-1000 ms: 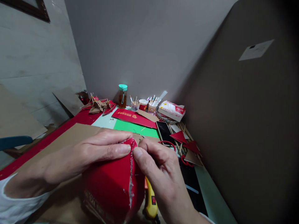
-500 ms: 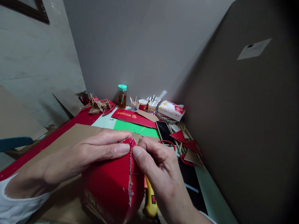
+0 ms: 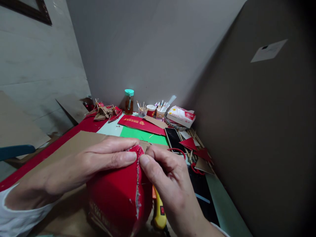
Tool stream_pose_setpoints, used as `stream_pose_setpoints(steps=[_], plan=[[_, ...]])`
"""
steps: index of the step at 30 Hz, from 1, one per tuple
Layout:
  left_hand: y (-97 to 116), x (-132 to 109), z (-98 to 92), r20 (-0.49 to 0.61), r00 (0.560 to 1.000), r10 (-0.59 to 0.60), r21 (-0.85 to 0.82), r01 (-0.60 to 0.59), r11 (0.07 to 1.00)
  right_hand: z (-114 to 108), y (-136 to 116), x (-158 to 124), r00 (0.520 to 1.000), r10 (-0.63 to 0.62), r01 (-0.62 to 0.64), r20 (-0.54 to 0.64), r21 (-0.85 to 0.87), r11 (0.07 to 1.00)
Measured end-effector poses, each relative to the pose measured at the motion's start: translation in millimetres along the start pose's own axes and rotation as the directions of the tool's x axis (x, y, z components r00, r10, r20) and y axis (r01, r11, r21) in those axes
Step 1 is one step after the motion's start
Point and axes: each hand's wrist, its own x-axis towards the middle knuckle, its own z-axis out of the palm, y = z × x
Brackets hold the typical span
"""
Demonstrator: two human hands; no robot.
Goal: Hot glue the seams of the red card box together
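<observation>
A red cardboard piece (image 3: pixel 116 194), folded to a point at its far end, fills the lower middle of the view. A rough, pale seam with what looks like glue runs along its ridge. My left hand (image 3: pixel 106 156) pinches the left panel near the tip, thumb on top beside the seam. On the other side of the seam, my right hand (image 3: pixel 168 177) grips the edge between thumb and bent forefinger. Partly behind the right hand lies a yellow glue gun (image 3: pixel 160 212) with a red switch. The undersides of the cardboard and some fingers are hidden.
A phone (image 3: pixel 174 140), red-handled scissors (image 3: pixel 197 169) and thin sticks with red scraps lie to the right. At the back stand a bottle (image 3: pixel 129 102), cups of sticks and pens (image 3: pixel 161 113) and a tissue pack (image 3: pixel 181 116). Small cardboard models (image 3: pixel 106 112) sit back left.
</observation>
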Motion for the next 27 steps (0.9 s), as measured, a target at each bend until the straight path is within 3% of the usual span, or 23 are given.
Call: stream_pose_setpoints(steps=[9,16,21,27], plan=[[7.2,-0.8,8.5,-0.037,0.999,0.01,-0.023,-0.011,1.0,0.1,-1.4,0.3,1.0,0.019,-0.019,0.014,0.035,0.999],[7.0,-1.9,4.2,-0.001,1.0,-0.021,-0.009,0.021,1.0,-0.5,-1.2,1.2,1.0,0.007,-0.007,0.004,0.018,1.0],[4.7,-1.7,2.5,-0.055,0.998,-0.026,0.025,0.027,0.999,-0.3,-1.2,1.4,1.0,0.011,-0.011,0.001,0.028,1.0],[2.6,-2.2,1.6,-0.033,0.999,-0.01,0.005,0.01,1.0,-0.7,-1.8,1.3,1.0,-0.014,0.014,-0.009,0.0,1.0]])
